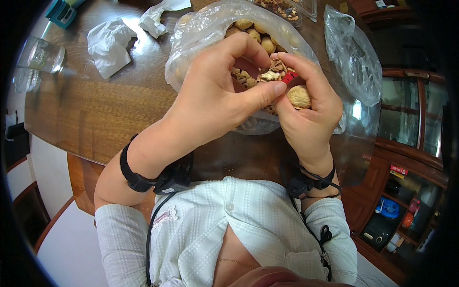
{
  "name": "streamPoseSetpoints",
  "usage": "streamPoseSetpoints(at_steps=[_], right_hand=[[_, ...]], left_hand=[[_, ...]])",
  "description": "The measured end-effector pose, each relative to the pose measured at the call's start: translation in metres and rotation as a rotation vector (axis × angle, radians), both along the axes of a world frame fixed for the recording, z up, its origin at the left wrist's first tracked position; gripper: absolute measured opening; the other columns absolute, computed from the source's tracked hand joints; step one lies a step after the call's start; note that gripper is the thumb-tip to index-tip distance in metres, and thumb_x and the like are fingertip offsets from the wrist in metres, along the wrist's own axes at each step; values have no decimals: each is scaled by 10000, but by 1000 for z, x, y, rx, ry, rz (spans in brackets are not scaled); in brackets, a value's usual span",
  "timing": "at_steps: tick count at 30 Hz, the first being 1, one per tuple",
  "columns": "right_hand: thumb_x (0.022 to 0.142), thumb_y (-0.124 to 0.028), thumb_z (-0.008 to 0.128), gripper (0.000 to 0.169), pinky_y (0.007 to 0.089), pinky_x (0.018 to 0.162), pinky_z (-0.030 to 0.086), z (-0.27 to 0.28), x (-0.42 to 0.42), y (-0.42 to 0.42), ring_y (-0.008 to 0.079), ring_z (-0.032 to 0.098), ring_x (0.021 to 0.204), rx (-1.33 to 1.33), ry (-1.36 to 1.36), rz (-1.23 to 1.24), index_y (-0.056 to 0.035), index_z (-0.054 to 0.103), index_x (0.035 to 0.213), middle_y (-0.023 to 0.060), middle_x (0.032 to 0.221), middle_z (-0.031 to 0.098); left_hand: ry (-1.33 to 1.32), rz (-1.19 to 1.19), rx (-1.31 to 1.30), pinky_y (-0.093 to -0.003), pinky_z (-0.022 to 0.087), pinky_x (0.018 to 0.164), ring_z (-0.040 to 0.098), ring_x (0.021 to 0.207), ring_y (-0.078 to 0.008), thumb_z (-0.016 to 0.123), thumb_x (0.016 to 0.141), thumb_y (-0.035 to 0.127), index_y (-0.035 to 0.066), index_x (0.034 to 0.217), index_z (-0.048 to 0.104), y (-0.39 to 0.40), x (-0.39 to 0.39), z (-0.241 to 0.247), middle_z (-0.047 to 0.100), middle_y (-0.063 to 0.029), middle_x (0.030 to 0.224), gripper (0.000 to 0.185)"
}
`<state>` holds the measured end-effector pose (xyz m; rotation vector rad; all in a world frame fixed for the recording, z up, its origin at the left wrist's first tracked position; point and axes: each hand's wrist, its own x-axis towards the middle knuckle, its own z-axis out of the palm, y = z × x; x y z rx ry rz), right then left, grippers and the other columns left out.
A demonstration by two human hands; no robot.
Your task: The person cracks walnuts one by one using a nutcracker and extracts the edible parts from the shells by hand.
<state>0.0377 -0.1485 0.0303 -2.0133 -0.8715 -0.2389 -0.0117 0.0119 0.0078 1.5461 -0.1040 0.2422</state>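
My left hand (215, 82) and my right hand (312, 104) meet over an open clear plastic bag (200, 32) of walnuts. The thumb and fingers of my left hand are around a cracked walnut piece (270, 75) with pale kernel showing. A small red object with dark marks (289, 77) sits between the fingers of my right hand, partly hidden. One whole walnut (299, 97) shows inside the curl of my right hand; whether it rests in the palm or below cannot be told. More whole walnuts (252, 34) and broken shells (244, 78) lie beyond and beneath my fingers.
On the brown wooden table (107, 111) lie crumpled white tissues (109, 46). A glass jar (45, 55) and a teal-lidded container (61, 13) are at the left. A clear tub of walnut bits (278, 9) and another plastic bag (353, 53) lie at the far right. Wooden cabinets stand beyond.
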Motion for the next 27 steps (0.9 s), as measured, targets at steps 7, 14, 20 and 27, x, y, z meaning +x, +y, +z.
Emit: streamPoseSetpoints(at_steps=[7, 14, 20, 27], right_hand=[[692, 23, 759, 405, 334, 753, 540, -1, 3, 0, 289, 680, 866, -72, -109, -3, -13, 664, 1083, 154, 981, 686], [692, 21, 765, 391, 329, 768, 538, -3, 4, -1, 287, 682, 870, -89, -77, -10, -1, 659, 1068, 160, 986, 685], [696, 27, 759, 377, 322, 766, 536, -3, 2, -2, 276, 682, 861, -50, 24, -18, 6, 656, 1059, 158, 978, 685], [682, 41, 752, 387, 321, 705, 538, -3, 4, -1, 267, 675, 799, -82, -158, 42, 5, 656, 1056, 157, 948, 678]], left_hand=[[28, -26, -47, -217, 531, 732, 630, 889, -80, 656, 921, 83, -13, 1049, 599, 1, 1, -4, 654, -41, 950, 170], [-88, 58, 297, -210, 512, 660, 631, 774, -74, 621, 945, 88, -35, 1035, 586, 4, -1, -4, 658, -58, 865, 156], [-153, 88, 364, -214, 505, 636, 612, 731, -73, 631, 940, 102, -35, 1023, 586, 5, 1, -6, 638, -55, 852, 166], [-121, 41, 222, -215, 516, 665, 619, 776, -77, 634, 941, 115, -34, 1059, 602, 3, 1, -4, 652, -49, 893, 192]])
